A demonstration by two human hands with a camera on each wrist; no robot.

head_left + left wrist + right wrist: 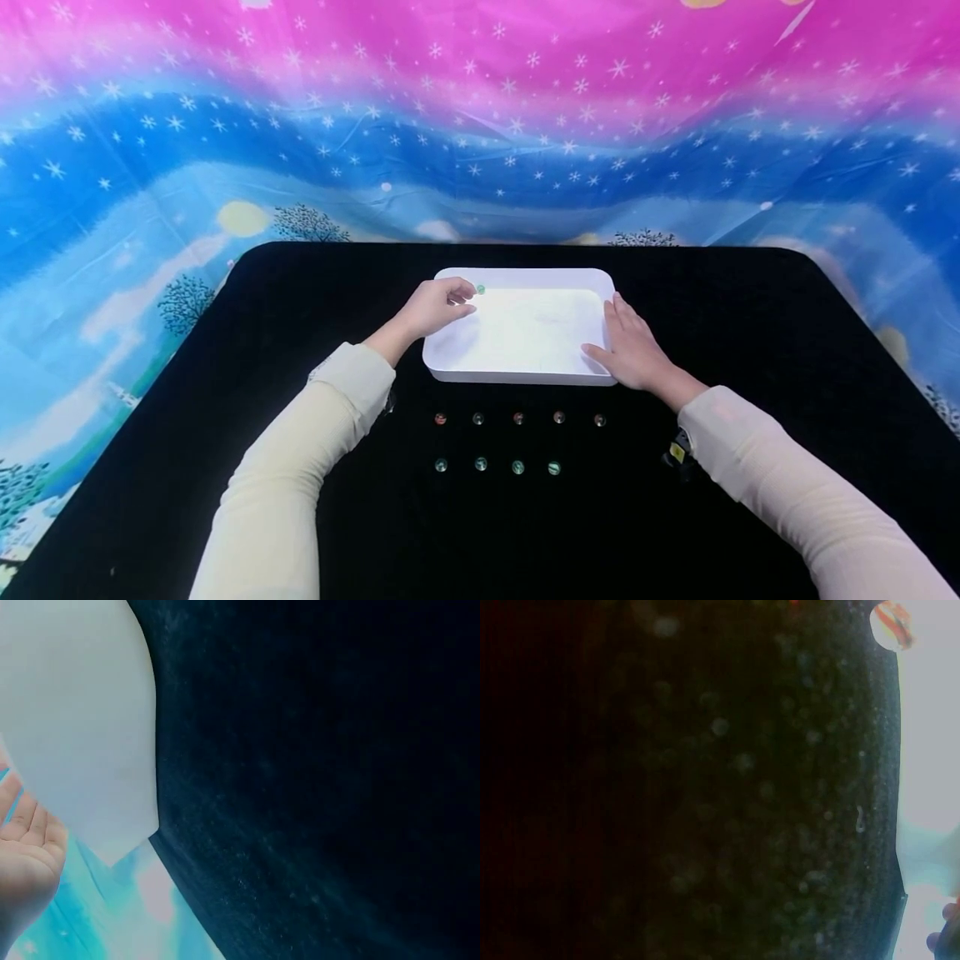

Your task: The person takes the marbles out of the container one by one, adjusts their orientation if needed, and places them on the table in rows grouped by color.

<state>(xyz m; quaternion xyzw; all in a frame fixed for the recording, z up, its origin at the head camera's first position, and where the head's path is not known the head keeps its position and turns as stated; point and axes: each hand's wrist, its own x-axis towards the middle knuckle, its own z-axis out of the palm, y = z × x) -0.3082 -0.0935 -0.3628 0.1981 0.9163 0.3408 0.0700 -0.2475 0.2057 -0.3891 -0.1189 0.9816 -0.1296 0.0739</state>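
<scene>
A white rectangular tray [517,377] stands between the two hands in the head view. Over its left rim reaches the left hand [438,310], fingers loosely bent and thumb apart from them. A green marble [481,289] shows right at its fingertips, by the tray's back wall; whether they touch is unclear. The right hand [633,346] rests on the tray's right rim, fingers extended and thumb over the inside. Part of the left palm [30,859] appears beyond the tray's side [90,735] in the left wrist view. Only dark fingertips [949,911] of the right hand enter the right wrist view.
Two rows of glass marbles, including a reddish one [440,418] and a green-striped one [554,468], lie in front of the tray on a black-covered table [480,533]. An orange-streaked marble [891,626] is by the tray. A patterned curtain [480,125] hangs behind.
</scene>
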